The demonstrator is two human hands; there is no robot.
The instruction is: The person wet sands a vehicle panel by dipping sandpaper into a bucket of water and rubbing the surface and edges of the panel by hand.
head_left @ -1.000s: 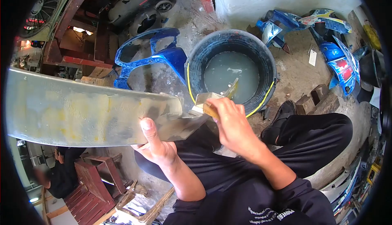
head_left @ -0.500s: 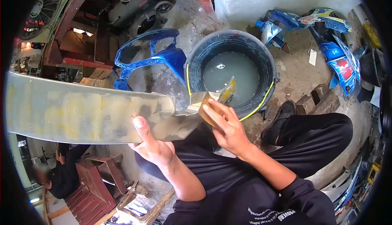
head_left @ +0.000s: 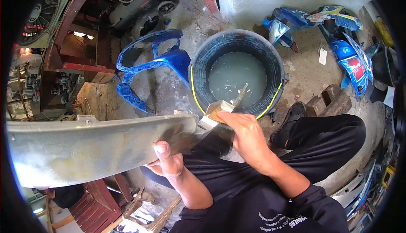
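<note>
A long grey panel (head_left: 97,148) with yellowish patches stretches from the left edge toward the middle of the view. My left hand (head_left: 168,161) grips its lower edge, thumb on the near face and fingers partly hidden behind it. At the panel's right end, my right hand (head_left: 245,133) pinches a tan sanding piece (head_left: 215,114) against a pale bracket-like part. The sanding piece is mostly covered by my fingers. Just beyond, a black bucket (head_left: 277,59) with a yellow handle holds cloudy water, and the panel's narrow tip reaches over its rim.
A blue plastic frame (head_left: 173,59) lies left of the bucket. Blue fairing pieces (head_left: 351,64) and wooden blocks (head_left: 315,106) are at the right. At the lower left are a red slatted wooden bench (head_left: 95,203) and a partly hidden person in dark clothes (head_left: 69,195).
The panel has tilted and its left part has swung lower, covering more of the other person. My left hand has shifted right and down with it; my right hand has changed its angle on the sanding piece.
</note>
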